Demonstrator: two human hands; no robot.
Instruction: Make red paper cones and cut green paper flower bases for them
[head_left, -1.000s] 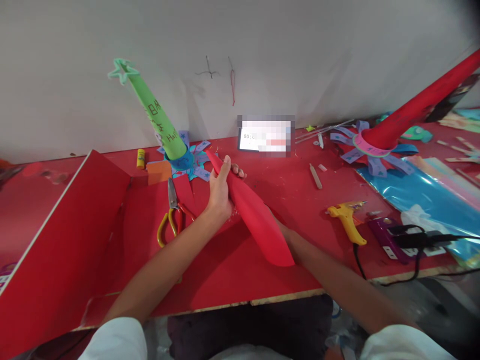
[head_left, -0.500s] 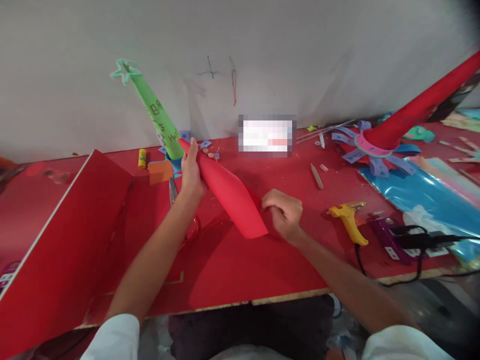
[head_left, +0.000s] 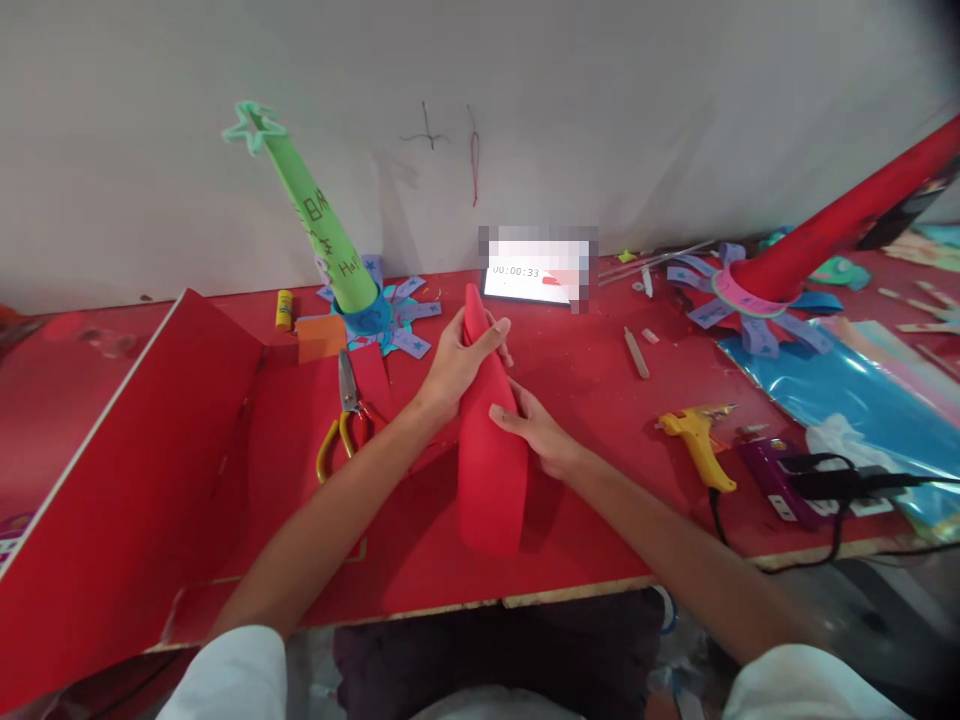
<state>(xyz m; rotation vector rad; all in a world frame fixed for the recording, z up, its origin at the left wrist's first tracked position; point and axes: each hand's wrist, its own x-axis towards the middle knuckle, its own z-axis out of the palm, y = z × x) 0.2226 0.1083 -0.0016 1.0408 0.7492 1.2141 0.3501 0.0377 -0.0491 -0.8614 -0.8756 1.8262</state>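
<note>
A red paper cone [head_left: 491, 470] is held between my two hands, its narrow tip pointing away from me and its wide end towards the table's front edge. My left hand [head_left: 469, 360] wraps round the upper part, thumb on top. Lower down on the right side, my right hand [head_left: 536, 425] grips the paper, with its thumb on the front and the other fingers partly hidden behind. Left of the cone lie scissors [head_left: 346, 385] with yellow handles and a red-handled tool [head_left: 365, 425], partly covered by my left forearm.
Behind stands a green cone [head_left: 319, 220] with a star top. Left are a red board [head_left: 135, 470], a glue stick [head_left: 283, 310] and orange paper [head_left: 321, 340]. A lit screen [head_left: 532, 275] is at the back. Right are a glue gun [head_left: 697, 445], power strip [head_left: 784, 480] and red cone [head_left: 840, 220].
The red paper cone has swung from slanting to nearly straight towards me and moved right. My right hand, a closed fist beside it before, has taken hold of its side.
</note>
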